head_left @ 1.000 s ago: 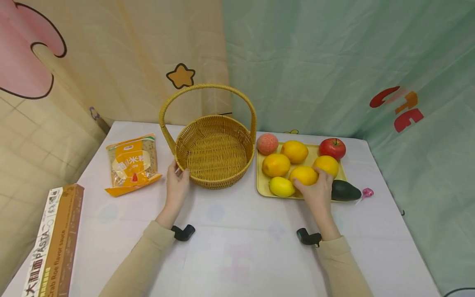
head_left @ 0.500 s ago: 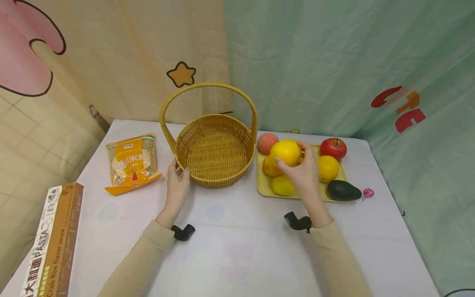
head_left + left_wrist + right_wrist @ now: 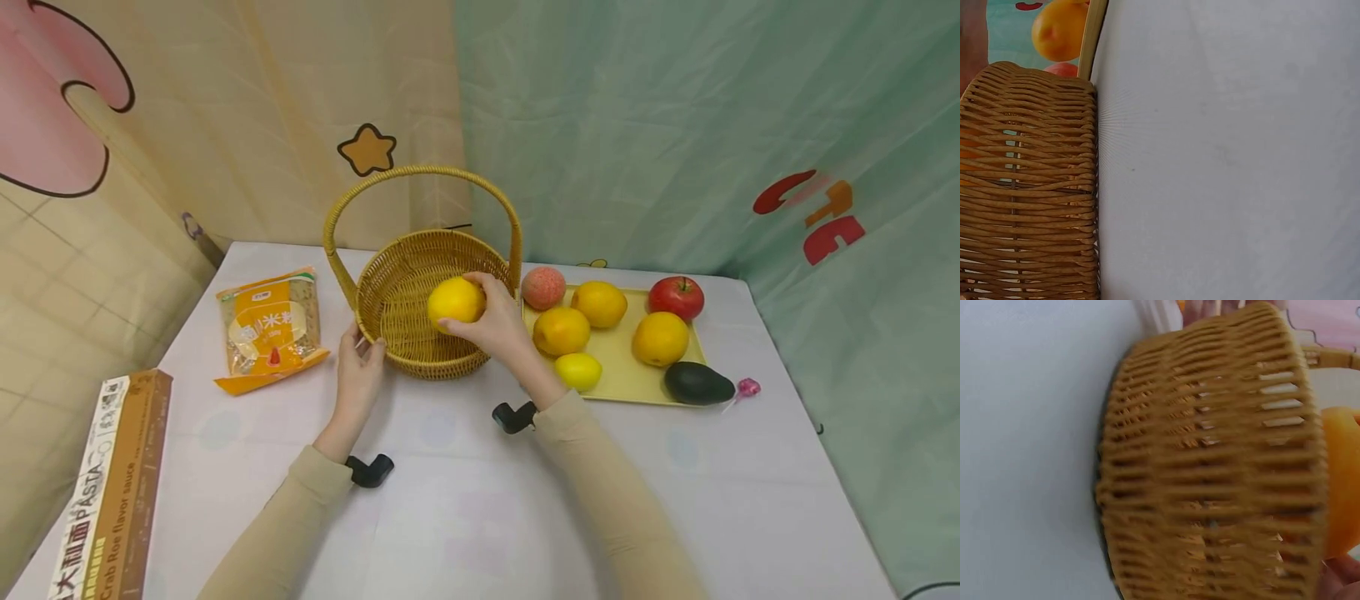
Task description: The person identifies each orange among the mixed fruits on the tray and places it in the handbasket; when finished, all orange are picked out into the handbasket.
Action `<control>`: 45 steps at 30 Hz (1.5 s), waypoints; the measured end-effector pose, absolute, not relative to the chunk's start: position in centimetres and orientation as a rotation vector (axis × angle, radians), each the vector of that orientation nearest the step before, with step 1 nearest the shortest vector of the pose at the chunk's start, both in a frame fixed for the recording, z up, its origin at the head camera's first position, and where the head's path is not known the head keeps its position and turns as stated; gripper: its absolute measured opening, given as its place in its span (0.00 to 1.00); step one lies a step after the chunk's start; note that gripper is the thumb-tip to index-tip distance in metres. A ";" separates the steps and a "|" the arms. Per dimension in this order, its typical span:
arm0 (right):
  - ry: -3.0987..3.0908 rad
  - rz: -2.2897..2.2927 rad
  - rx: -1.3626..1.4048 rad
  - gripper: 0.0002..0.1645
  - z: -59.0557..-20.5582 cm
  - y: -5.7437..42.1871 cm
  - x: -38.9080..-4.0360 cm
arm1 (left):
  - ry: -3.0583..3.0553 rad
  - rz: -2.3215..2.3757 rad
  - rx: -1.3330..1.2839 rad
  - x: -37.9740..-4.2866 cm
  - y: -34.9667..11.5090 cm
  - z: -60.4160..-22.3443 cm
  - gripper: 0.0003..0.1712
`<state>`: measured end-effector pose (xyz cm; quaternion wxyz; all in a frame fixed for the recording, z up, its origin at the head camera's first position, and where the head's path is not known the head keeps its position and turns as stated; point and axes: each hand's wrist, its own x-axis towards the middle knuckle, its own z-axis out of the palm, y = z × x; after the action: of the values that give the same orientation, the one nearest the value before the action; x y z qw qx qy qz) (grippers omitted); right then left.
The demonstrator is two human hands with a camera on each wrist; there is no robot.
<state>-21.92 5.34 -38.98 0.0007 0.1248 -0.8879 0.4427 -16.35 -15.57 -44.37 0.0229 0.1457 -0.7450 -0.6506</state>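
Two hands are at work in our view, both about the wicker basket. Our right hand holds a yellow-orange fruit, thumb on the near side and fingers round the far side, parted only as wide as the fruit. We have it over the right part of the basket's bowl, below the arched handle; in the right wrist view it shows above the rim. Our left hand grips the basket's near left edge, thumb at the rim and fingers close against the outer wall.

To the right we see the yellow tray with three more yellow-orange fruits and, near its front left, a lemon. A pink peach sits at its far left corner, a red apple at the far right, and an avocado by the near right, with a pink lollipop just beside it. Left of the basket lies an orange rice-noodle bag, and nearer us, a pasta box.
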 end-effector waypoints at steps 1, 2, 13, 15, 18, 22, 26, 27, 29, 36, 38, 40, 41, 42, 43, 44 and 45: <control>-2.801 1.380 0.417 0.46 -39.2 4.8 -22.2 | -2.301 -2.029 0.464 -16.3 -15.6 -44.3 0.37; -2.814 1.376 0.442 0.46 -39.4 4.4 -22.4 | -2.296 -2.045 0.477 -16.3 -15.6 -44.3 0.37; -2.954 1.292 0.615 0.47 -40.2 0.8 -24.0 | -2.180 -2.221 0.538 -15.8 -15.5 -43.8 0.35; -2.977 1.282 0.621 0.47 -40.3 0.3 -24.1 | -2.157 -2.258 0.541 -15.7 -15.5 -43.7 0.35; -3.036 1.248 0.613 0.48 -40.6 -0.3 -24.1 | -2.138 -2.289 0.546 -15.6 -15.4 -43.6 0.35; -3.118 1.196 0.593 0.48 -40.8 -1.0 -24.0 | -2.147 -2.298 0.555 -15.4 -15.2 -43.4 0.35; -3.139 1.153 0.611 0.48 -40.9 -1.2 -24.1 | -2.163 -2.300 0.561 -15.3 -15.0 -43.3 0.36; -3.139 1.146 0.624 0.48 -41.0 -1.3 -24.1 | -2.165 -2.297 0.565 -15.2 -15.0 -43.3 0.36; -3.149 1.126 0.648 0.49 -41.0 -1.2 -24.2 | -2.168 -2.288 0.578 -15.2 -14.8 -43.3 0.36; -3.171 1.162 0.660 0.52 -40.7 -0.6 -24.3 | -2.150 -2.241 0.598 -15.1 -14.4 -43.4 0.34; -3.157 1.182 0.657 0.52 -40.5 -0.2 -24.2 | -2.155 -2.219 0.604 -15.0 -14.5 -43.4 0.34; -3.139 1.197 0.647 0.50 -40.3 0.3 -24.1 | -2.151 -2.214 0.606 -15.0 -14.5 -43.4 0.34; -3.125 1.211 0.635 0.49 -40.1 0.6 -24.0 | -2.151 -2.215 0.605 -15.0 -14.5 -43.5 0.34; -3.105 1.226 0.632 0.47 -39.9 1.0 -23.9 | -2.150 -2.216 0.605 -15.0 -14.6 -43.5 0.34; -3.086 1.239 0.626 0.44 -39.7 1.4 -23.7 | -2.153 -2.215 0.607 -14.9 -14.6 -43.5 0.34; -3.063 1.256 0.618 0.42 -39.5 1.8 -23.6 | -2.156 -2.216 0.609 -14.9 -14.6 -43.4 0.34; -3.037 1.269 0.613 0.40 -39.2 2.3 -23.4 | -2.156 -2.217 0.611 -14.9 -14.7 -43.5 0.34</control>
<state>-23.36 2.32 -39.24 -0.1033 0.1820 -0.9022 0.3771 -14.90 -14.69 -43.46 -0.0052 0.1939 -0.6840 -0.7032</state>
